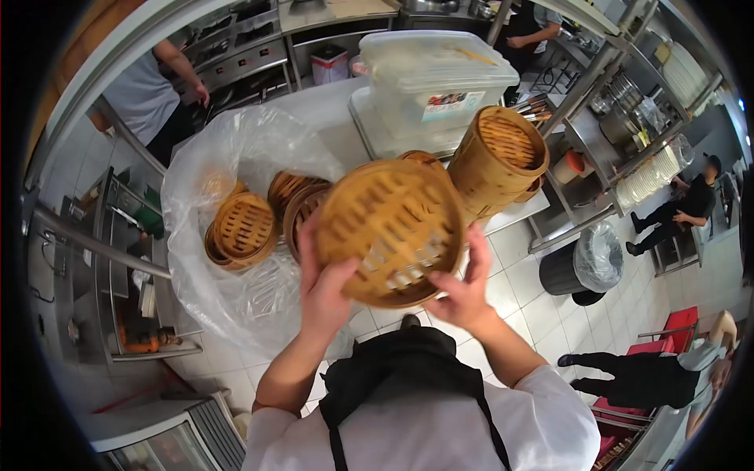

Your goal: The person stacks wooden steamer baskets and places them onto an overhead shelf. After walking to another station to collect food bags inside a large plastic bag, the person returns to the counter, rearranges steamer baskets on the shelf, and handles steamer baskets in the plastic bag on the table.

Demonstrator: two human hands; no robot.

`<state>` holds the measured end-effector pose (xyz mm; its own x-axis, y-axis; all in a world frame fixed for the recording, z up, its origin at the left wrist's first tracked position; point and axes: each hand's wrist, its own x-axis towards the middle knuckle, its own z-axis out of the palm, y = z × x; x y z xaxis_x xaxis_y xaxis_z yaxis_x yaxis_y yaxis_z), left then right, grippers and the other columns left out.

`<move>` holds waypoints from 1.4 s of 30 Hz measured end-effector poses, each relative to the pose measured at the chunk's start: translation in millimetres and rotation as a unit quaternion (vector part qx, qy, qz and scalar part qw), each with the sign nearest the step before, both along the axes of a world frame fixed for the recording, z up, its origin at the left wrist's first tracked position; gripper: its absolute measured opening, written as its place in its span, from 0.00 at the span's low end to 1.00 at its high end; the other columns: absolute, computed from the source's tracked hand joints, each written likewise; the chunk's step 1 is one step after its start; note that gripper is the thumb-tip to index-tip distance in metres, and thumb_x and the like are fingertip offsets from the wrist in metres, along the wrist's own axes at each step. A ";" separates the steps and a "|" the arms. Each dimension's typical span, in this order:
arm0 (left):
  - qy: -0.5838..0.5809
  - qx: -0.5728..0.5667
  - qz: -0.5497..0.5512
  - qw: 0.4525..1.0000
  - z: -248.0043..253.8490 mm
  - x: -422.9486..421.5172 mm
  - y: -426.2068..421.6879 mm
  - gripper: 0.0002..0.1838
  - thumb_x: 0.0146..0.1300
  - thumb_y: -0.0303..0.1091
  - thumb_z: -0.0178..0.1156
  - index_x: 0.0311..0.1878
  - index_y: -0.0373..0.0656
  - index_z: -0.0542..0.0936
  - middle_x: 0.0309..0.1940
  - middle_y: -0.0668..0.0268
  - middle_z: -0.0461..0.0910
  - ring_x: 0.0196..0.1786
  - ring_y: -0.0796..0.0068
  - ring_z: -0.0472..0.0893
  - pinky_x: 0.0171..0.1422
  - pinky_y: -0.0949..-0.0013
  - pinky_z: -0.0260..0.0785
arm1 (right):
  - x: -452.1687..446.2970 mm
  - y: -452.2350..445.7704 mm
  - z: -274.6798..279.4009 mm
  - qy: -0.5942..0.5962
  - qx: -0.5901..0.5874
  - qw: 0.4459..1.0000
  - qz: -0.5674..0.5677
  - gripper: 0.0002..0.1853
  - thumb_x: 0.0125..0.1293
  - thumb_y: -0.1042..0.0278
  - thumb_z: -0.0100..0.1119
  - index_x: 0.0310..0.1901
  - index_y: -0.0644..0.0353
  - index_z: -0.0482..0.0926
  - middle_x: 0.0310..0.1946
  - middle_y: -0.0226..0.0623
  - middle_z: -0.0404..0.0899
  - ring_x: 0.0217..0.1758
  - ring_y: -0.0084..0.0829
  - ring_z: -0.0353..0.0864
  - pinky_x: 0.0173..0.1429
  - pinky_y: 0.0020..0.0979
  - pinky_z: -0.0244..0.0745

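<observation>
- From where I stood, the round bamboo steamer (pixel 393 224), with no long axis, was held up between both hands, slatted face showing
- The left hand (pixel 326 292) gripped its left side, the right hand (pixel 463 292) its lower right edge
- The tall steamer stack (pixel 481 177) stood beyond, rightward, nearer the right hand; the plastic bag (pixel 206 302) lay left

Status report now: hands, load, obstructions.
Left hand and right hand holding round tan bamboo steamer basket by opposite sides. Clear plastic bag left, tall tan bamboo stack right. Nothing visibly blocking.
</observation>
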<state>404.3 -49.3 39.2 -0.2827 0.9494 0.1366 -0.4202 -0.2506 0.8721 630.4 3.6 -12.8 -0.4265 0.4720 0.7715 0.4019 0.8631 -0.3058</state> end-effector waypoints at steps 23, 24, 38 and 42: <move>0.196 -0.079 -0.060 0.976 -23.7 111.0 217.9 0.45 0.74 0.72 0.41 0.79 0.44 0.60 0.77 0.51 0.61 0.81 0.54 0.55 0.81 0.48 0.48 | 151.6 193.8 70.7 0.082 -0.077 0.989 -0.099 0.25 0.52 0.57 0.81 0.41 0.64 0.77 0.61 0.53 0.76 0.72 0.64 0.68 0.71 0.49 0.68; 0.192 -0.083 -0.059 0.976 -23.3 113.0 216.8 0.44 0.74 0.71 0.41 0.79 0.44 0.61 0.77 0.51 0.62 0.81 0.54 0.55 0.81 0.47 0.48 | 152.5 195.1 67.3 0.061 -0.065 0.990 -0.107 0.25 0.52 0.57 0.81 0.41 0.64 0.77 0.61 0.53 0.76 0.71 0.63 0.69 0.70 0.48 0.69; 0.044 0.253 -0.110 0.960 71.6 162.9 256.5 0.38 0.73 0.41 0.59 0.78 0.37 0.56 0.66 0.57 0.71 0.64 0.69 0.72 0.71 0.66 0.63 | 160.6 212.9 132.0 0.262 -0.453 0.851 -0.038 0.37 0.81 0.34 0.27 0.66 0.62 0.70 0.47 0.37 0.81 0.48 0.26 0.80 0.56 0.30 0.77; 0.135 0.164 -0.029 0.977 35.0 176.1 284.0 0.27 0.72 0.39 0.53 0.69 0.34 0.71 0.55 0.57 0.80 0.56 0.71 0.77 0.64 0.70 0.67 | 140.1 230.0 80.6 0.399 -0.306 0.860 0.084 0.37 0.82 0.39 0.30 0.71 0.66 0.67 0.70 0.47 0.69 0.73 0.37 0.70 0.79 0.38 0.57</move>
